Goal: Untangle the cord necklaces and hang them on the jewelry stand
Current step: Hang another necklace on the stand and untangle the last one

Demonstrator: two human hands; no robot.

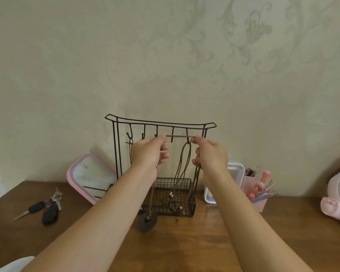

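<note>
Both arms raised; left hand, right hand pinch cord taut before stand.

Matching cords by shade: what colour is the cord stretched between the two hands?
The cord is brown, clearest in the head view.

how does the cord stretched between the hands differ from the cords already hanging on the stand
The held cord runs taut and level, pinched by the left hand and right hand; the hung cords droop in long loops. Fingers carry the held cord; a hook of the jewelry stand carries the hung cords. Both are thin and brown.
</note>
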